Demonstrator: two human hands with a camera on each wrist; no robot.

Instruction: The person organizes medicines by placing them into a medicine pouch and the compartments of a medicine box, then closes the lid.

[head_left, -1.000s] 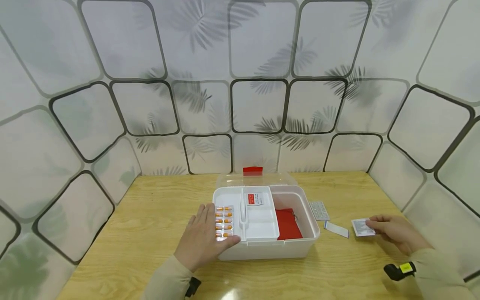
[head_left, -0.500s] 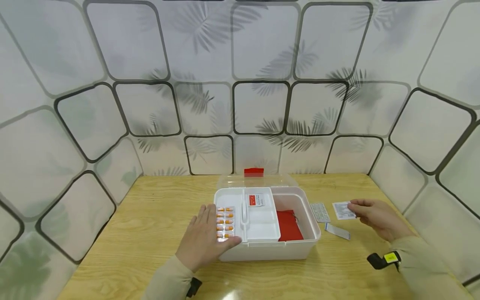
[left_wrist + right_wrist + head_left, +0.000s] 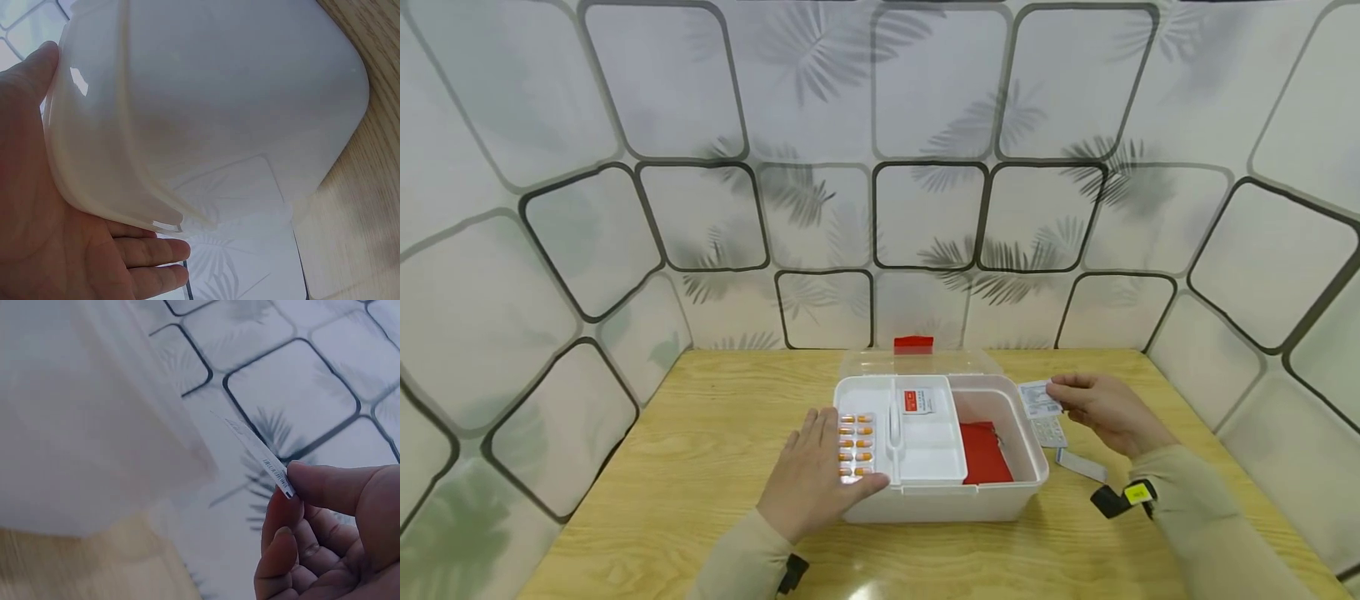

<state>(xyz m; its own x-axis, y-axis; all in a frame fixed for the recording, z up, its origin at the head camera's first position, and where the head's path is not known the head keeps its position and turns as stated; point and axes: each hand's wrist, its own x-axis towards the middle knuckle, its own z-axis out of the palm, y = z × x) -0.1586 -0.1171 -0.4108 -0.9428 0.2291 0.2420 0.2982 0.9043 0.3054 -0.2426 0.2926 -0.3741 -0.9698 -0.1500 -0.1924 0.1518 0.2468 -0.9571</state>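
Observation:
My right hand pinches a small white printed sachet between thumb and fingers. The sachet is just off the box's right rim, above a silvery blister pack; in the right wrist view the sachet appears nearly edge-on. My left hand rests against the left front corner of the white plastic box, fingers straight and thumb along the front rim. Inside, a white tray holds a blister pack of orange capsules and a red-and-white packet. A red pouch lies in the deeper right side.
A narrow white strip packet lies on the wooden table right of the box. The clear lid stands open behind, with a red latch. Patterned cloth walls enclose the back and sides.
My right hand has carried the sachet leftward and farther back, from the table's right side to beside the box's right rim. The left hand has stayed on the box corner.

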